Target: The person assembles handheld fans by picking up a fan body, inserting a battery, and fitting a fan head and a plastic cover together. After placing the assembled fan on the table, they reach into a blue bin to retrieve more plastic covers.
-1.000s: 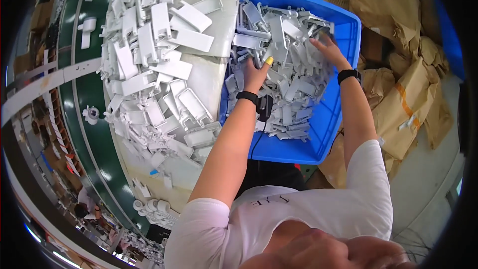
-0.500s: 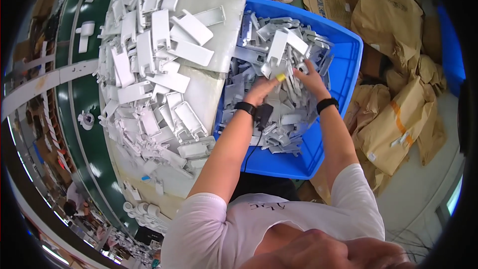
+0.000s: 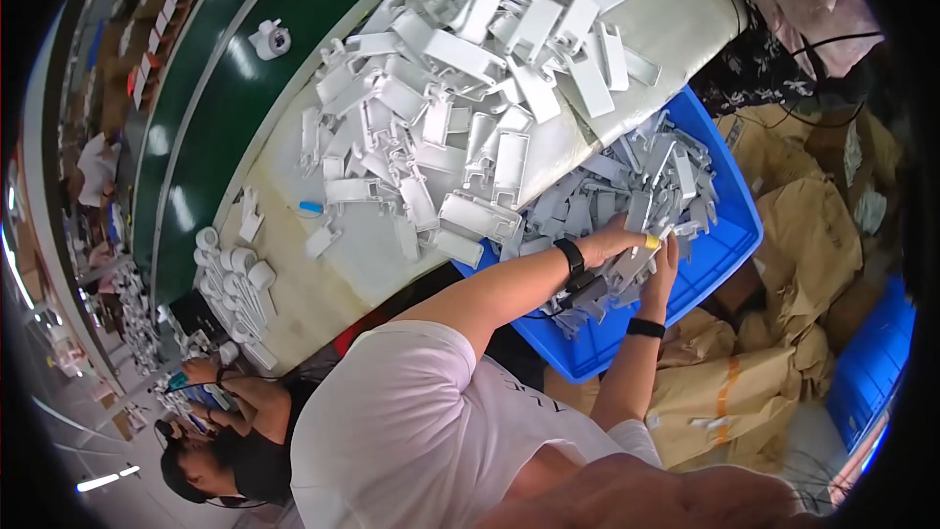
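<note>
Both my hands reach into a blue bin filled with light grey and white plastic housing pieces. My left hand, a yellow band on one finger, is closed round some long plastic pieces from the left. From the near right, my right hand closes on the same bunch, its fingers pointing up along it. The hands almost meet, so how many pieces each has is hidden. Black bands circle both wrists, and a small dark box with a cable hangs by my left wrist.
A large heap of white plastic pieces covers the table beside the bin. White round-headed parts lie near its edge, along a green conveyor. Brown paper sacks stand right. A co-worker sits lower left.
My view has swung, so bin and table appear rotated and the co-worker is now visible. My hands have come closer together around the plastic pieces.
</note>
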`<move>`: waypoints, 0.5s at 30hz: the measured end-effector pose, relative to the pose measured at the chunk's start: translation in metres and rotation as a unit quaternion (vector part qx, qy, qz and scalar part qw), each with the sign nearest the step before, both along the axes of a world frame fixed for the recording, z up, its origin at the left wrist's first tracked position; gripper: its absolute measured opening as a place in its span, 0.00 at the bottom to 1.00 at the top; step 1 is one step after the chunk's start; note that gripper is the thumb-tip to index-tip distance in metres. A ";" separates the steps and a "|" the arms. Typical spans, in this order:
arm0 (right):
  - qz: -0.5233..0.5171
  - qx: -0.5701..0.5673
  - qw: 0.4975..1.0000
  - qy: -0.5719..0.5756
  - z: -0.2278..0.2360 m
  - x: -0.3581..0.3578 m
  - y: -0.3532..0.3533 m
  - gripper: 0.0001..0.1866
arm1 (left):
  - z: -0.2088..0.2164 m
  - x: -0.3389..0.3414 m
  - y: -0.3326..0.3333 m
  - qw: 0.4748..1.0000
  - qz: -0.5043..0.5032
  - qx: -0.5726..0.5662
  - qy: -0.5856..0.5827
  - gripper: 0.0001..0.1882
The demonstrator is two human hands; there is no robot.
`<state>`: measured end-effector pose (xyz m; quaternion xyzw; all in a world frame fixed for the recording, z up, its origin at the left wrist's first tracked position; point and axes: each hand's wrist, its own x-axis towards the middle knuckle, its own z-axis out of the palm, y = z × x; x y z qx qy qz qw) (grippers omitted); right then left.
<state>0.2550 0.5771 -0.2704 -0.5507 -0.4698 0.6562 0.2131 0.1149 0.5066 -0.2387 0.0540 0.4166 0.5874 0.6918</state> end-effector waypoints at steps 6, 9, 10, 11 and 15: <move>0.049 0.122 0.990 0.046 0.111 -0.030 -0.019 0.22 | 0.076 -0.012 -0.025 0.991 0.077 0.106 0.031 0.40; 0.091 0.128 0.982 0.109 0.172 -0.068 -0.035 0.22 | 0.125 -0.035 -0.050 0.980 0.142 0.121 0.069 0.43; 0.107 0.131 0.977 0.127 0.187 -0.081 -0.040 0.23 | 0.140 -0.051 -0.060 0.973 0.135 0.151 0.115 0.44; 0.117 0.136 0.975 0.131 0.198 -0.097 -0.047 0.23 | 0.155 -0.063 -0.074 0.970 0.145 0.156 0.119 0.44; 0.312 0.322 0.882 0.142 0.233 -0.173 -0.100 0.26 | 0.183 -0.103 -0.149 0.906 0.339 0.189 0.165 0.43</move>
